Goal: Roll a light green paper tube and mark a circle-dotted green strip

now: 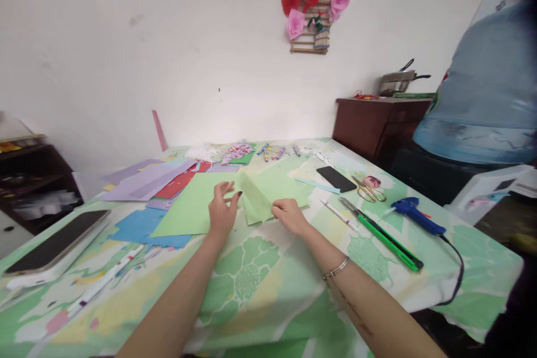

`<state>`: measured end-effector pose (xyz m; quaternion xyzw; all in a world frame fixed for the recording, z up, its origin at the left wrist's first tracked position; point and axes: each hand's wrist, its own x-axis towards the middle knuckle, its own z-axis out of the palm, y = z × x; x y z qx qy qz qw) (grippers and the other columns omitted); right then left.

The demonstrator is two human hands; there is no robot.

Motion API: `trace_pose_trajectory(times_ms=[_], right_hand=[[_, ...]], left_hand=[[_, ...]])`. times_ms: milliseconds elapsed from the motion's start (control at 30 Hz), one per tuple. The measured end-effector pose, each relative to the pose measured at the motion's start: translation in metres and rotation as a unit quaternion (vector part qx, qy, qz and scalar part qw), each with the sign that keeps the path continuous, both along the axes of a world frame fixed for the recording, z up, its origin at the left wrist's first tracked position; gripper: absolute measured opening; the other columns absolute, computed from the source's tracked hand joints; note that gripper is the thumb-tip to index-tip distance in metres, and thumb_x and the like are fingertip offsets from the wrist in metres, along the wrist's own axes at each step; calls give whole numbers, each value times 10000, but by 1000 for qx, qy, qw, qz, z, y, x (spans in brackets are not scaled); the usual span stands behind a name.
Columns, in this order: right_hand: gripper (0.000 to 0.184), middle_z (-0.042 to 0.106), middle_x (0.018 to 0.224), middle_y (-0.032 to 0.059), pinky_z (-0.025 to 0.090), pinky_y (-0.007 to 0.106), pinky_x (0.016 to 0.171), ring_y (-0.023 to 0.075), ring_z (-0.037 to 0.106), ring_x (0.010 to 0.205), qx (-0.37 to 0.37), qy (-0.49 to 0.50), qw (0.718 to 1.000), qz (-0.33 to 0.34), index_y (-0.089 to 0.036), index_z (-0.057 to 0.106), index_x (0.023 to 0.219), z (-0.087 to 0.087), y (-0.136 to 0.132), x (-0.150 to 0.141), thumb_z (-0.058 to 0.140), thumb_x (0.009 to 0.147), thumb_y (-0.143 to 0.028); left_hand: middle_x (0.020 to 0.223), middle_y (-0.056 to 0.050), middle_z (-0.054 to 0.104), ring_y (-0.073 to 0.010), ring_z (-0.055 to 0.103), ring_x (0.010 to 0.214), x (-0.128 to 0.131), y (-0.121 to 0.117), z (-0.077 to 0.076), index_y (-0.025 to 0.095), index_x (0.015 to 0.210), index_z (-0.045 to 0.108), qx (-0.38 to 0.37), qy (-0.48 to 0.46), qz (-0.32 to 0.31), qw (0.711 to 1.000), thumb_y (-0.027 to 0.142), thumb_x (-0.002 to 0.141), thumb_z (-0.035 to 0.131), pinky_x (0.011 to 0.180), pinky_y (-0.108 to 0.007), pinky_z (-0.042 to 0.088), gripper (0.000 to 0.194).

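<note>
My right hand [288, 213] is closed on the lower right corner of a light green paper sheet [254, 201], which stands partly raised and bent. To its left, my left hand [223, 207] has its fingers apart and curved, holding nothing, over the edge of a larger light green sheet [184, 204] lying flat on the table. Behind the raised sheet, more green paper [289, 187] reaches to the right. Blue paper [136, 226] lies in front of the large sheet, and lilac sheets [145, 182] and a red sheet [176, 182] are layered behind it.
Right of my hands are a white pen [338, 214], a green utility knife [388, 241], a blue glue gun [419, 216] with its cord, gold-handled scissors [369, 193] and a black phone [335, 178]. A larger phone [59, 239] and a white stick [107, 279] lie left. Paper scraps [238, 151] are at the back.
</note>
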<state>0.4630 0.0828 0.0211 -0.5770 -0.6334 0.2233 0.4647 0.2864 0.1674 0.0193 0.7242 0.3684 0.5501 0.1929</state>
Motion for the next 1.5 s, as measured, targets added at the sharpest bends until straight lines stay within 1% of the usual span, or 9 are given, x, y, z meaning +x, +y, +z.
trace_pose_trajectory(times_ms=[133, 267, 433, 667, 833, 933, 1100, 1267, 1500], right_hand=[[262, 185, 483, -50, 166, 227, 475, 76, 224, 486, 17, -29, 998, 49, -178, 241, 456, 2, -3, -2, 417, 649, -193], [253, 245, 499, -52, 226, 204, 496, 80, 279, 512, 30, -28, 998, 53, -181, 286, 478, 3, -5, -2, 426, 682, -232], [252, 439, 513, -39, 320, 199, 551, 102, 417, 548, 45, -37, 994, -93, -188, 442, 558, 7, -5, 8, 436, 771, -322], [117, 615, 683, 46, 362, 269, 643, 179, 547, 678, 7, -99, 947, -306, -185, 549, 708, 23, -31, 58, 459, 740, -254], [242, 639, 927, 123, 384, 310, 685, 263, 576, 898, -169, -316, 840, -408, -171, 579, 923, 19, -82, 116, 527, 720, -293], [361, 619, 984, 148, 396, 323, 647, 306, 574, 919, -260, -343, 790, -437, -163, 570, 957, 7, -112, 141, 591, 676, -389], [297, 647, 908, 101, 397, 274, 624, 229, 604, 820, -268, -323, 838, -349, -167, 588, 901, -3, -133, 167, 559, 737, -414], [218, 662, 880, 103, 391, 264, 657, 213, 619, 817, -237, -356, 820, -379, -160, 618, 897, 11, -102, 202, 440, 841, -274], [308, 640, 938, 158, 385, 283, 693, 241, 615, 863, -245, -390, 798, -388, -124, 590, 1049, 11, -54, 241, 518, 750, -128]], left_hand=[[1393, -132, 386, -317, 244, 1325, 1, -15, 7, 209, 1180, 489, 236, 212, -29, 948, 358, 821, 528, 1042, -548, 189, 390], [1311, -78, 495, -306, 269, 1303, 9, -26, 7, 213, 960, 588, 278, 316, -98, 902, 283, 854, 467, 1049, -563, 110, 176], [826, -52, 660, -228, 550, 961, 9, -13, -2, 197, 825, 584, 245, 280, -96, 923, 230, 874, 422, 974, -465, 285, 172], [693, -56, 637, -193, 574, 632, -3, 1, -6, 193, 851, 588, 171, 221, 61, 958, 325, 888, 394, 591, -270, 368, 237], [743, -19, 672, -182, 602, 628, -4, 3, 2, 221, 858, 588, 99, 186, 41, 977, 334, 840, 453, 589, -248, 370, 177], [790, -4, 685, -182, 625, 719, -7, 2, 12, 223, 838, 602, 59, 124, 23, 990, 340, 799, 501, 654, -243, 404, 159], [833, -12, 687, -178, 620, 780, -10, -3, 24, 191, 843, 619, -6, 8, -15, 1000, 361, 756, 568, 699, -237, 441, 198], [858, -17, 689, -177, 622, 766, -8, -6, 28, 184, 874, 627, -82, -54, -47, 994, 337, 663, 668, 666, -238, 466, 263], [745, -10, 673, -148, 597, 620, -10, -9, 34, 172, 793, 614, -181, -131, -101, 969, 334, 634, 690, 537, -226, 461, 239]])
